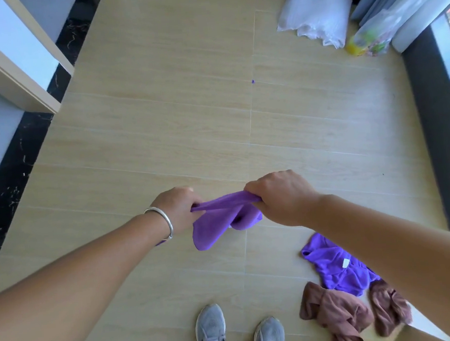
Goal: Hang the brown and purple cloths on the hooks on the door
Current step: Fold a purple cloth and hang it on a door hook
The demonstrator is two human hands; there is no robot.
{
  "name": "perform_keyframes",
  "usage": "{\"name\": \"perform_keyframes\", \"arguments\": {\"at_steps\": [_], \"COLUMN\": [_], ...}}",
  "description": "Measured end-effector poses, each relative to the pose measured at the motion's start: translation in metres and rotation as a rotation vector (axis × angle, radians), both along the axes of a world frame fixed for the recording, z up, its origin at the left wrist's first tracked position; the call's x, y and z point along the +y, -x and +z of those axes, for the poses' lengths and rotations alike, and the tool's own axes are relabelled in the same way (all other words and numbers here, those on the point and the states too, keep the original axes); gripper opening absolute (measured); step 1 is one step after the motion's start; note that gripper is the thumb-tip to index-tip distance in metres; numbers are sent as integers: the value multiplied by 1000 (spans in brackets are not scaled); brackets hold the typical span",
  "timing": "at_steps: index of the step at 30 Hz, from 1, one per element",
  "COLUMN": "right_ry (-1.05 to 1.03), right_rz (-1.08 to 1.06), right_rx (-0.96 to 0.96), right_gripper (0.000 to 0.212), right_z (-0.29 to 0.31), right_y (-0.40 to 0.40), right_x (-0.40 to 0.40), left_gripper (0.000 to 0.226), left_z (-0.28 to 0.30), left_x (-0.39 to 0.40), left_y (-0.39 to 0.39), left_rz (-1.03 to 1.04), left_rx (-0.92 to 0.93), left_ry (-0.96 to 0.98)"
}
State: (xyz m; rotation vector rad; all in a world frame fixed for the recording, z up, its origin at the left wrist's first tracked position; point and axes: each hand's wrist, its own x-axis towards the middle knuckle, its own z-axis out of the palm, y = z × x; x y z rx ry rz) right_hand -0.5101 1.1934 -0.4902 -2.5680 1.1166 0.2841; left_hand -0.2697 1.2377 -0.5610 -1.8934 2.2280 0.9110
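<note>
Held item: a purple cloth is stretched between both hands above the tiled floor, its lower part sagging free.
Left hand: fingers curled round one bunched end of the cloth.
Right hand: fingers closed on the other end, knuckles up.
Remaining cloths: a second purple cloth and two brown cloths lie crumpled on the floor, close together beside the grey shoes.
Handling, judged: light, soft and limp; no fragility is expected. Slipping off a hook is judged possible unless an edge or loop is presented.
Grip point, judged: a hem corner.
Door hooks: not in view.
Labels: a small white tag is noted on the floor-lying purple cloth; no writing can be read.
</note>
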Motion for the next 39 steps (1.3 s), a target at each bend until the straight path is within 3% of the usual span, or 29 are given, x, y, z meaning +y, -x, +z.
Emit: {"name": "perform_keyframes", "arguments": {"at_steps": [4, 9, 15, 21, 27, 33, 36, 39], "right_ry": [25, 91, 119, -45, 107, 311, 254, 59], "right_rz": [5, -119, -301, -594, -763, -709, -679, -651], "right_rx": [-83, -200, -71, -58, -305, -497, -513, -551], "right_gripper": [33, 36, 32, 33, 26, 19, 22, 20], "right_z": [-8, -24, -31, -28, 37, 90, 78, 38], "right_y": [34, 67, 90, 82, 72, 82, 87, 92], "right_x": [-3, -2, -6, -53, -119, -146, -136, -104], "left_gripper": [9, 16, 23, 21, 31, 34, 34, 25], "left_z": [-17, -26, -20, 14, 97, 172, 168, 132], "left_x": [7, 7, 4, -69, -143, -158, -136, -95], "left_y": [-23, -44, -68, -67, -68, -78, -82, -92], "left_rz": [93, 139, 97, 290, 399, 428, 416, 355], "left_rx": [-39, -179, -361, -199, -90, 44, 78, 77], "left_ry": [28, 64, -5, 42, 296, 602, 579, 456]}}
